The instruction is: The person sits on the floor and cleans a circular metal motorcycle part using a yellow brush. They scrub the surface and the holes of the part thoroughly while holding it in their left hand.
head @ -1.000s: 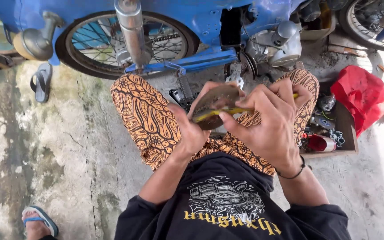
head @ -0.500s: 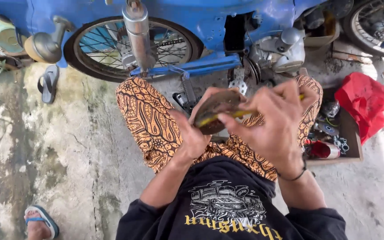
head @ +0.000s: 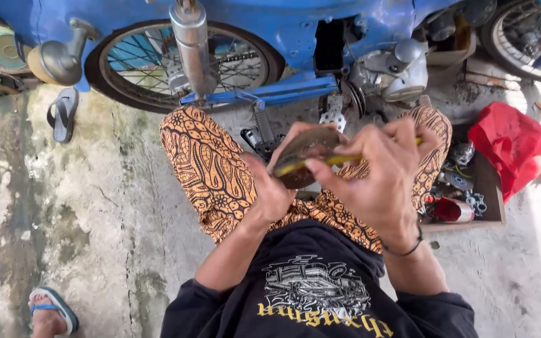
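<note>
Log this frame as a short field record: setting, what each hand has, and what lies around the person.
setting: concrete floor beside a blue motorbike
left hand: holds a dark, rounded, grimy part
right hand: holds a thin yellow tool laid across the part
behind the hands: spoked wheel, chrome exhaust pipe
person's right: wooden tray of small parts, red bag
person's left: dark sandal, a foot in a blue sandal
</note>
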